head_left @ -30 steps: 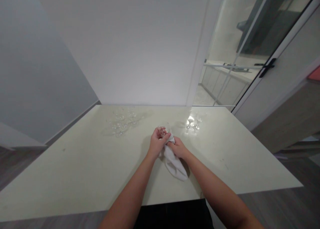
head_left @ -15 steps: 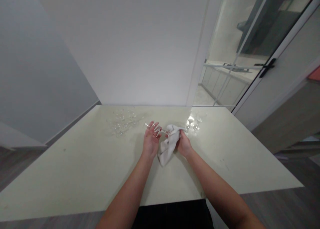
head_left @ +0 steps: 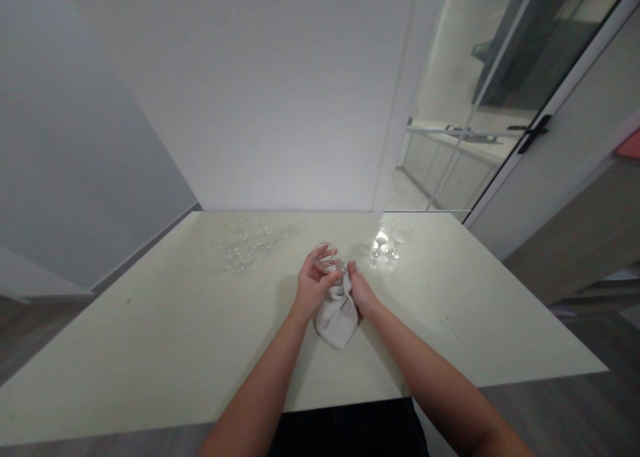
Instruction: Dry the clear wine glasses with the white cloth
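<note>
My left hand (head_left: pixel 313 287) holds a small clear stemmed glass (head_left: pixel 326 257) by its bowl, just above the cream table (head_left: pixel 150 337). My right hand (head_left: pixel 361 292) grips a white cloth (head_left: pixel 337 314) and presses it against the glass from the right. The cloth hangs down between both wrists. Much of the glass is hidden by my fingers and the cloth.
A cluster of several clear glasses (head_left: pixel 243 244) stands at the back left of the table. Two small stemmed glasses (head_left: pixel 385 247) stand at the back right. A white wall rises behind the table, and a glass door (head_left: pixel 480 97) is on the right.
The glass went from upright to lying sideways with the cloth lifted to it, and is now upright again. Both hands have closed together, the cloth bunched lower between them.
</note>
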